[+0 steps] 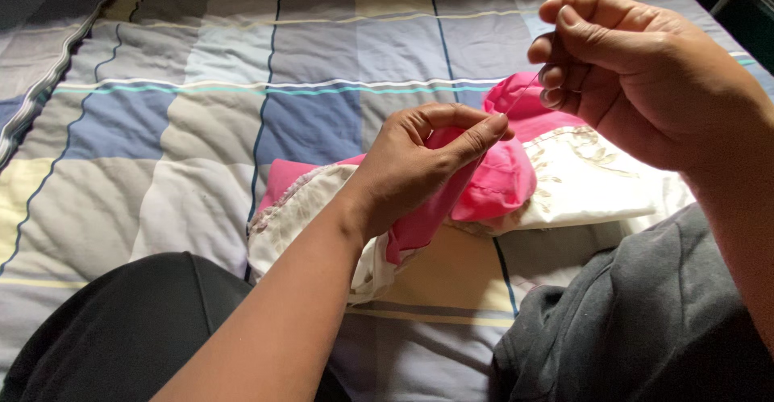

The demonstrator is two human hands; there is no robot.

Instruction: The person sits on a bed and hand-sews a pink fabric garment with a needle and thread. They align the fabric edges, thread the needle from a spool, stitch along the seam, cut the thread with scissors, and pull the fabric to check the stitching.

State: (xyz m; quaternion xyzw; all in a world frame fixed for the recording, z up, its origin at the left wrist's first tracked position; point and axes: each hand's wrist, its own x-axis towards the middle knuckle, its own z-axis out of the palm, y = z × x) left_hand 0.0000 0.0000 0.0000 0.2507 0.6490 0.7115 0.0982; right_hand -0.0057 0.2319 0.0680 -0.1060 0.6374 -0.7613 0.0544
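Note:
My left hand (427, 164) pinches a fold of pink fabric (496, 180) between thumb and fingers, holding it up off the bed. My right hand (625, 71) is raised to the upper right, its fingertips pinched on a thin needle (524, 91) with thread running down toward the pink fabric. A cream, lace-patterned cloth (592, 180) lies under and around the pink piece, spreading to the right and curling below my left wrist.
A checked quilt (201, 112) in grey, blue and pale yellow covers the bed. My dark-clothed knee (129, 329) is at the lower left, and a grey garment (637, 321) lies over my lap at the lower right.

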